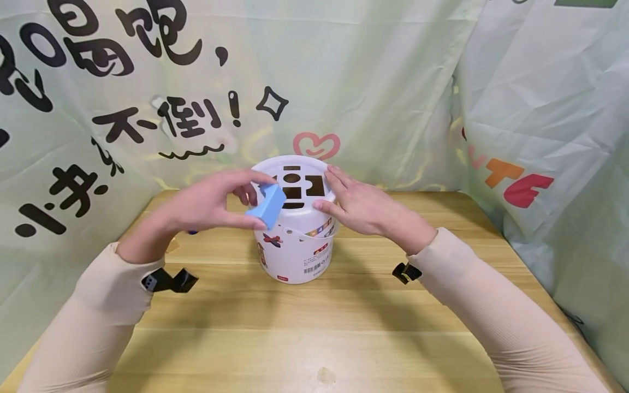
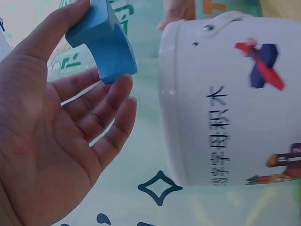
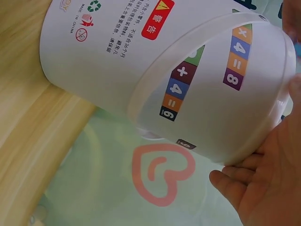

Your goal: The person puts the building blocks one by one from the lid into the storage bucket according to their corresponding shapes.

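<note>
A white bucket (image 1: pixel 295 248) with printed pictures stands upright on the wooden table. Its white lid (image 1: pixel 308 170) has several cut-out holes of different shapes, round and rectangular among them. My left hand (image 1: pixel 211 199) pinches a blue block (image 1: pixel 269 207) with a curved notch, held just over the lid's near left edge. In the left wrist view the block (image 2: pixel 106 42) shows its arched cut-out, with the thumb on one side and fingertips on the other. My right hand (image 1: pixel 363 204) rests with extended fingers on the lid's right rim; in the right wrist view its fingers lie along the bucket's edge.
The bucket's white handle (image 1: pixel 319 232) hangs down its front side. Partly behind the left wrist, a small orange-tan piece (image 1: pixel 173 245) and a dark blue piece (image 1: pixel 193 232) lie on the table (image 1: pixel 275 338). A printed cloth (image 1: pixel 383 98) hangs behind and at both sides.
</note>
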A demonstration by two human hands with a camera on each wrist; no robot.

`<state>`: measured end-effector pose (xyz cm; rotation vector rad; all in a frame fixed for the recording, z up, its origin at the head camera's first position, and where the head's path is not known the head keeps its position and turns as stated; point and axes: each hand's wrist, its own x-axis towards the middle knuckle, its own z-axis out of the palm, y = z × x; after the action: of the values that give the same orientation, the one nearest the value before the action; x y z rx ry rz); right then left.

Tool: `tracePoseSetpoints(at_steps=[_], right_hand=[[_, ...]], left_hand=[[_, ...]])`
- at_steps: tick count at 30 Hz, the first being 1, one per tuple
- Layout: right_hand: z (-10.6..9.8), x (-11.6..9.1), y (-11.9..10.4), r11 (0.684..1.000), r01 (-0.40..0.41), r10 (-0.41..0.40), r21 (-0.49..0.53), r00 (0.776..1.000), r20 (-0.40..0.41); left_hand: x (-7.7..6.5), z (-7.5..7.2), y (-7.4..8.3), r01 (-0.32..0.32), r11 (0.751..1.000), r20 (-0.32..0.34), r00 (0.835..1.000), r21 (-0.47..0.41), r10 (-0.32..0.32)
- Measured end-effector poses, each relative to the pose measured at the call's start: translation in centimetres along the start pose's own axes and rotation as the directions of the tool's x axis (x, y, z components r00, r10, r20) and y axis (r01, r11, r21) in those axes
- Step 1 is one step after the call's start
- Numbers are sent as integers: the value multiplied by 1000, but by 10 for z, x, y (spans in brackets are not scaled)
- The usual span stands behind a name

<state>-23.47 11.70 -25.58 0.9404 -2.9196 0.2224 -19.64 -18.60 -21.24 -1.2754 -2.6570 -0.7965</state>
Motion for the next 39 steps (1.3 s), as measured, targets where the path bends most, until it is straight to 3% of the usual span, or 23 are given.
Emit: tracePoseSetpoints(at_steps=[7, 11, 19, 30, 39], right_hand=[[-4, -3, -4, 998, -38, 39, -40, 999, 3], [-5, -1, -6, 998, -32, 31, -60, 999, -8], [-7, -1, -4, 999, -27, 27, -28, 1000, 13], [-8, -2, -2, 999, -41, 41, -20, 999, 17], [-7, -1, -1, 999, -35, 34, 11, 999, 31]], left_hand=[[32, -9, 0, 188, 982, -10, 982, 23, -188], [50, -9, 0, 237, 971, 7, 971, 42, -238], [75, -4, -6, 245, 969, 34, 969, 26, -246], [109, 3, -8, 195, 978, 105, 974, 79, -203], [125, 15, -12, 227, 966, 141, 960, 120, -243]])
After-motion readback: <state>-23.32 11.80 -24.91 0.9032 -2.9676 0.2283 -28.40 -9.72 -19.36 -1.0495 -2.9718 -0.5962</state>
